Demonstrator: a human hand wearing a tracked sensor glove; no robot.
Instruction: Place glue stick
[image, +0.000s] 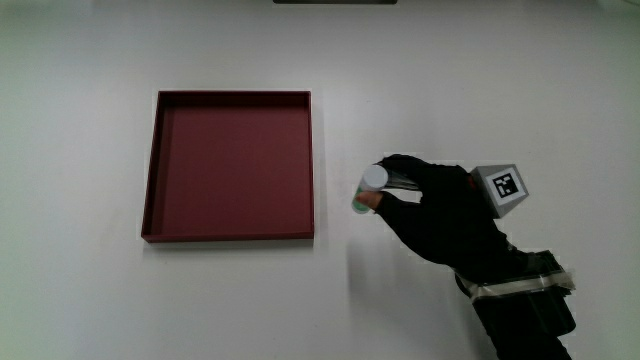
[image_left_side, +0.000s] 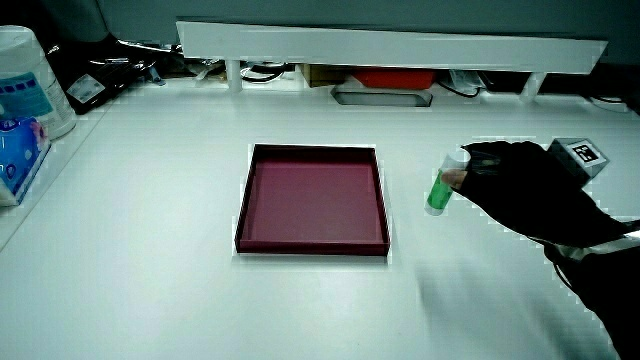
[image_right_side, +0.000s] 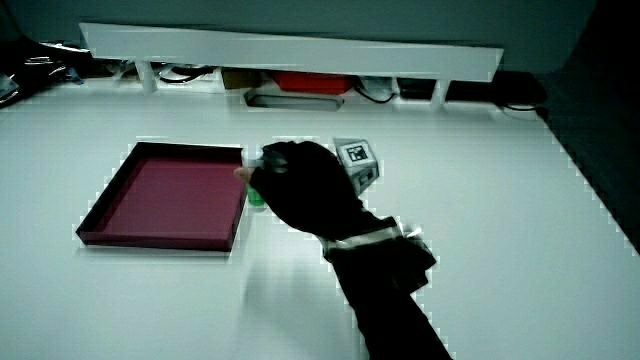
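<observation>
From above, the hand (image: 440, 215) pinches the glue stick (image: 369, 190) by its white cap, just beside the red tray's (image: 232, 238) edge. In a side view the stick (image_left_side: 441, 186) seems upright, perhaps touching the table (image_left_side: 150, 290). Carry step; placing it in the tray likely comes next.

Colours beside the hand

Black-gloved hand (image: 440, 215), checkered cube (image: 503, 186); green glue stick (image_left_side: 441, 187), white cap; dark red tray (image: 231, 236) nearby; white tabletop (image: 90, 300).
</observation>
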